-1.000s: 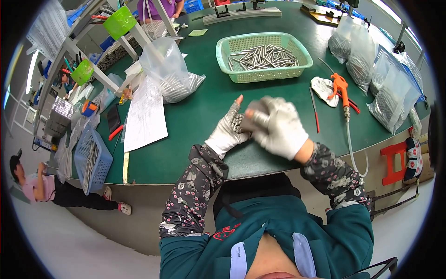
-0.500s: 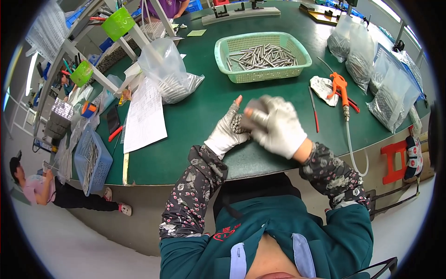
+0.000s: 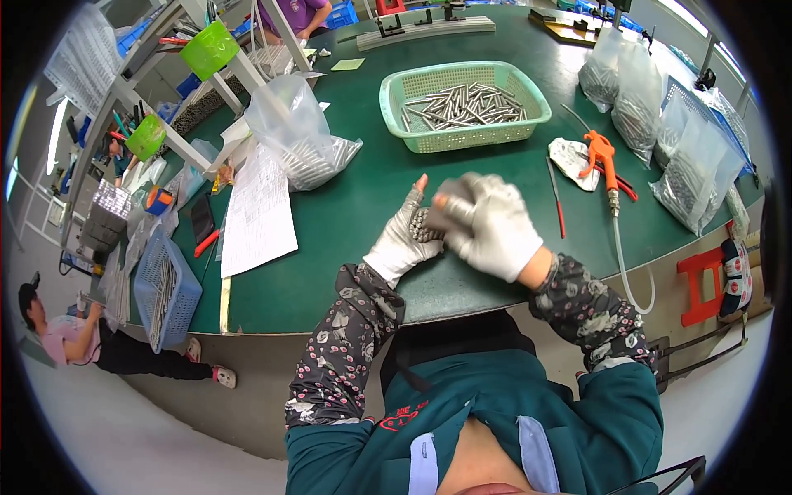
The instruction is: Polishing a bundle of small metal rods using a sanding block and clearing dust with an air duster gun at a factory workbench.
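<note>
In the middle, near the table's front edge, my left hand, in a white glove with bare fingertips, closes round a bundle of metal pins. Their round ends face right. My gloved right hand grips a flat grey-brown pad close by those ends; blur hides whether it touches them. Beyond my hands stands a pale green plastic basket with many loose metal pins inside. To the right lie a red-handled slim tool and an orange air blow gun beside a white cloth.
Clear bags of metal parts line the right side. On the left are a printed sheet, another bag of pins, a blue basket and a rack with green cups. A red stool stands right; co-workers are farther off.
My hands stay almost in place, the right hand with the pad shifting slightly against the bundle. The whole view has tilted a little.
</note>
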A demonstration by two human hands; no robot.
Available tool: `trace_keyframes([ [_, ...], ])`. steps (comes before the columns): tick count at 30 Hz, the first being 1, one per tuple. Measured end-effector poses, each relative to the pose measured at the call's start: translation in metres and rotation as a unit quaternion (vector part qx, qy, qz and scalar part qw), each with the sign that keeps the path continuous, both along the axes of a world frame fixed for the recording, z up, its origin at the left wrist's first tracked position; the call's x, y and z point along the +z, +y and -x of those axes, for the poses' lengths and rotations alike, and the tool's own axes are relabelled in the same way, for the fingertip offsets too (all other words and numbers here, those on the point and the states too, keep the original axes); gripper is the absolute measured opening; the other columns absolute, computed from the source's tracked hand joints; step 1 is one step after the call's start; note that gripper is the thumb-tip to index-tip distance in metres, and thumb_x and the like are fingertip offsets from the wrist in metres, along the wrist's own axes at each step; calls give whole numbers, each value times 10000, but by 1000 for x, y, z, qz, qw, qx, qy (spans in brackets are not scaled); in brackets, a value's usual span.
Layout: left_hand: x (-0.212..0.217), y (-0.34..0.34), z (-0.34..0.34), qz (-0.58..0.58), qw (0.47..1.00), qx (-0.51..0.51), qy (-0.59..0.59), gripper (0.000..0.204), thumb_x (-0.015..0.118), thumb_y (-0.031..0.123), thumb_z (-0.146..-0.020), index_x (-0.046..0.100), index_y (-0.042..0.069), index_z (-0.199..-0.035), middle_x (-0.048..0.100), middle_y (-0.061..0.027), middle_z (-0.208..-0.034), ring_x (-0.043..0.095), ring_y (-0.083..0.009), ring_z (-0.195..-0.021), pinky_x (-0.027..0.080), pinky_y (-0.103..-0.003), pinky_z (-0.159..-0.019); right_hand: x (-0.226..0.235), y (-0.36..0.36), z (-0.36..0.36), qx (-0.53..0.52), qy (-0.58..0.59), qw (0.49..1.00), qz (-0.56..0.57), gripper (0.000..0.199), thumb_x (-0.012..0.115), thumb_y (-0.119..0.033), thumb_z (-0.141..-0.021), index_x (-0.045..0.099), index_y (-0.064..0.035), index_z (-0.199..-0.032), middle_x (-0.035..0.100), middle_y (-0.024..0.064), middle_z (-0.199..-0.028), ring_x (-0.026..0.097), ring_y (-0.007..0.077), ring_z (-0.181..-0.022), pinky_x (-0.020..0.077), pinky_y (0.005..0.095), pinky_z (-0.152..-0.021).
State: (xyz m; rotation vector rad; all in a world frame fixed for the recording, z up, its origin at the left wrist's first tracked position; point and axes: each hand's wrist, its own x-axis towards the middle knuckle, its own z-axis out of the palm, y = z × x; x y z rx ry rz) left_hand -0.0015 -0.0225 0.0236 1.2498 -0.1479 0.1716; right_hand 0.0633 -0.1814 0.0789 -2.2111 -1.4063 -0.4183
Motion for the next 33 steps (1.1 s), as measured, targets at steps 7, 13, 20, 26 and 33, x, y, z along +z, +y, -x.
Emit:
trace_keyframes([
  [7,0,2,-4,-180,980,43,-72,998,624,-145,-604,107,179,-1393,484,-19,-967,504,-83,-788,433,-221,-734,1,-4,0,31,9,999,4,425,628,-252,-626,616,-137,-1035,491,206,-1085,473,336,-969,369,410,-825],
  [13,4,-3,0,65,997,-32,20,1013,603,-172,-614,76,204,-1393,491,-34,-1060,533,-119,-888,451,-253,-784,4,-6,-11,-6,-18,998,-56,382,602,-275,-650,619,-143,-1008,524,156,-994,486,305,-926,389,399,-779],
  [20,-3,3,-2,-76,996,-7,40,1015,639,-123,-621,56,192,-1390,466,-73,-1151,494,-164,-1025,416,-284,-884,4,-3,-17,-53,-3,997,-63,372,600,-291,-659,625,-150,-1001,525,157,-983,483,305,-926,374,394,-817],
  [26,-12,13,-3,-156,987,-9,35,1017,634,-125,-607,65,173,-1394,523,-42,-966,517,-100,-853,433,-226,-786,2,-7,-26,-145,-40,988,-27,346,597,-282,-664,628,-135,-975,534,137,-966,494,290,-897,384,386,-761],
  [33,-12,7,-1,-86,996,2,25,1005,635,-116,-592,106,179,-1394,489,-35,-1068,507,-97,-879,413,-229,-791,-5,-5,-32,-183,-52,982,8,335,593,-300,-674,623,-150,-972,540,109,-962,493,276,-927,389,391,-770],
])
